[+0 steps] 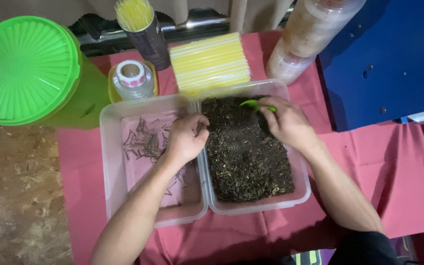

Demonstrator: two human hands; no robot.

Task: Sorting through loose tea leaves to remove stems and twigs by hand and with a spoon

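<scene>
Two tubs [114,118]; pink cloth [393,172].

Both bare forearms reach forward, converging. Left hand [185,138] palm down, fingers curled loosely inward. Right hand [285,122] palm down, fingertips pinched together.

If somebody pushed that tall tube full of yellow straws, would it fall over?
Probably yes. The tube of straws stands tall and narrow, so it looks tippy. Being round, it would likely roll afterwards, and its top looks open, so the straws might slide out.
</scene>
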